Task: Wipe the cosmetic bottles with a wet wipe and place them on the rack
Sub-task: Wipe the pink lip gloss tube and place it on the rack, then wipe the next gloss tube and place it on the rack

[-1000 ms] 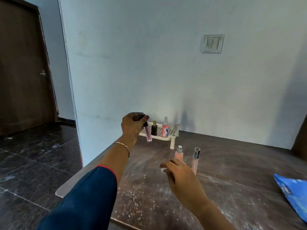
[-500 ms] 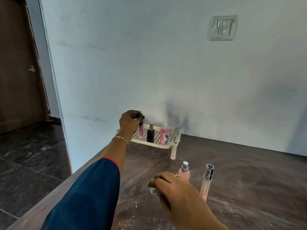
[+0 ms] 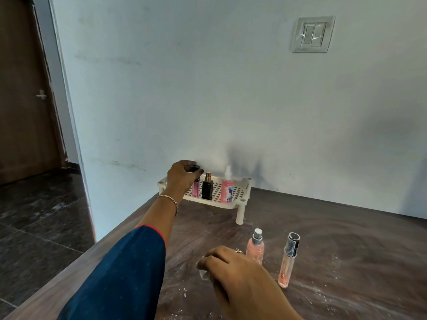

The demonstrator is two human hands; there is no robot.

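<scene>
A pink lip-gloss tube [image 3: 195, 190] stands upright at the left end of the white perforated rack [image 3: 239, 192]. Its black cap is pinched between the thumb and curled fingers of the left hand [image 3: 182, 176], and I cannot tell whether its base already bears on the grid. Just to its right on the same rack stands a black perfume bottle [image 3: 207, 190] with a gold top. Further right is a pink spray bottle [image 3: 227, 191] under a clear cap. All three are upright and set slightly apart in a row. The rack sits on short legs against the pale blue wall at the back of the dark brown counter [image 3: 346, 239], whose surface is flecked with white specks. Nearer the camera, two more bottles stand upright on the counter, close together but apart: a short peach spray bottle [image 3: 255, 247] with a silver nozzle, and to its right a slim peach tube [image 3: 287, 264] with a dark cap. The right hand [image 3: 235, 273] is low over the counter just left of these, its fingers curled around a crumpled white wet wipe [image 3: 203, 272]. The hands are well apart. The left wrist carries a thin bracelet [image 3: 169, 200] above a dark blue sleeve [image 3: 120, 273]. A switch plate [image 3: 312, 34] is mounted high on the wall, and a brown door [image 3: 23, 88] stands at the far left.
</scene>
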